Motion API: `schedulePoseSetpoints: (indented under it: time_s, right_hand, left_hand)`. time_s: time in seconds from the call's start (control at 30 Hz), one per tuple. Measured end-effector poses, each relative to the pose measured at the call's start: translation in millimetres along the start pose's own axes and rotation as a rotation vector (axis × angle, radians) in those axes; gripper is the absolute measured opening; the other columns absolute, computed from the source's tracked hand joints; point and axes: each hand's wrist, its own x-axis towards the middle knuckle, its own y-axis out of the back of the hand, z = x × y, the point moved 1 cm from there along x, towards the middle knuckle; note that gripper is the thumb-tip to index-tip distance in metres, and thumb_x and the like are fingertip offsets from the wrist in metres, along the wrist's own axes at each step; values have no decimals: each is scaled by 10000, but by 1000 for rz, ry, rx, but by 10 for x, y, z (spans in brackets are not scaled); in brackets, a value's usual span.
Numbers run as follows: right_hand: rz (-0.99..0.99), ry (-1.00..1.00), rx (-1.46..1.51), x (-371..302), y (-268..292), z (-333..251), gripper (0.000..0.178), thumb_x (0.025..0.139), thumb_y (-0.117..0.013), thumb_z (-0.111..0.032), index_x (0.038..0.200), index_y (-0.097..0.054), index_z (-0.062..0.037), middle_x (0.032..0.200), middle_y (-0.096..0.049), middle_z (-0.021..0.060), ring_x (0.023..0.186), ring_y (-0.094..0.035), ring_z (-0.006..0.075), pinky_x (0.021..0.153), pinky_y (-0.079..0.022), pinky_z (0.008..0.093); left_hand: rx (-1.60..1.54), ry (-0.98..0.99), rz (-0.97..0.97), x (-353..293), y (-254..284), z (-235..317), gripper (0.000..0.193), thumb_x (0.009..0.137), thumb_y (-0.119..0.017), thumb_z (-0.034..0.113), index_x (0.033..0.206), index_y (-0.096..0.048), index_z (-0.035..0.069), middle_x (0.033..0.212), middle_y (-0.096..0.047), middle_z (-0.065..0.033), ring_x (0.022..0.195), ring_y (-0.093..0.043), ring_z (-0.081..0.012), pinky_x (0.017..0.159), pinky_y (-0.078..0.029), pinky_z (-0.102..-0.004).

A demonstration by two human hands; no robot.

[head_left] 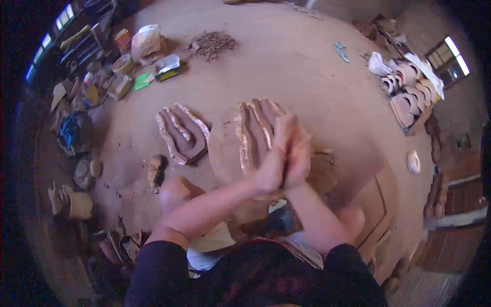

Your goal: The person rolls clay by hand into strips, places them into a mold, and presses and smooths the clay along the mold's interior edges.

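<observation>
My left hand and my right hand are pressed palm to palm, fingers pointing away from me and slightly blurred. Whatever lies between the palms, if anything, is hidden. Below and just beyond them is a clay form with raised wavy walls and shiny, pale orange edges. It rests on a round board, and my hands cover part of its right side. To the left, apart from the board, a second clay form of similar shape lies on the floor, with a shorter curved wall inside its outer one.
A brown lump lies near my left knee. Far left are a pale sack, a basket and a green sheet. Broken pieces are heaped at the back. Curved clay pieces are stacked at the right.
</observation>
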Motion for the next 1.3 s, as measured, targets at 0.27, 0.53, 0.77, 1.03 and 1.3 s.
schedulePoseSetpoints:
  time_s: [0.27,0.53,0.77,1.03,1.3]
  right_hand:
    - [146,-315,209,353,302,404,933,1027,-301,-770,1658,-256,-84,1686,-313,101,1561,-273,268,1290,-165,418]
    - [68,-307,491,621,170,552,837,1072,-300,-684,1625,-330,-57,1671,-357,99,1548,-310,289,1284,-225,444]
    - [115,-422,-74,502,-170,590,419,1088,-532,-299,1397,-555,-18,1365,-623,78,1280,-583,214,1080,-448,365]
    - [8,-411,-681,1086,479,965,292,979,-718,-98,1246,-667,9,1023,-722,47,719,-618,95,609,-505,252]
    - [30,-556,-805,1485,401,984,301,1012,-685,-185,1248,-701,0,807,-637,-6,657,-521,63,576,-452,243]
  left_hand:
    - [389,46,210,288,205,-421,724,1105,-388,319,1643,-62,-40,1682,-179,-261,1584,-86,-449,1294,-34,-509]
    - [450,46,240,490,448,-645,684,1102,-359,323,1633,-130,-41,1696,-109,-304,1576,-62,-513,1286,-76,-557]
    - [1076,178,400,702,1418,-951,677,1088,-399,439,1608,-319,12,1700,-181,-271,1579,-102,-489,1235,-104,-690]
    - [1005,549,253,243,2115,-1215,603,1099,-371,463,1574,-426,95,1598,-445,-207,1512,-373,-389,1211,-239,-649]
    - [750,773,442,341,2322,-920,524,1048,-511,479,1263,-688,35,1246,-701,-254,1174,-658,-447,1015,-505,-487]
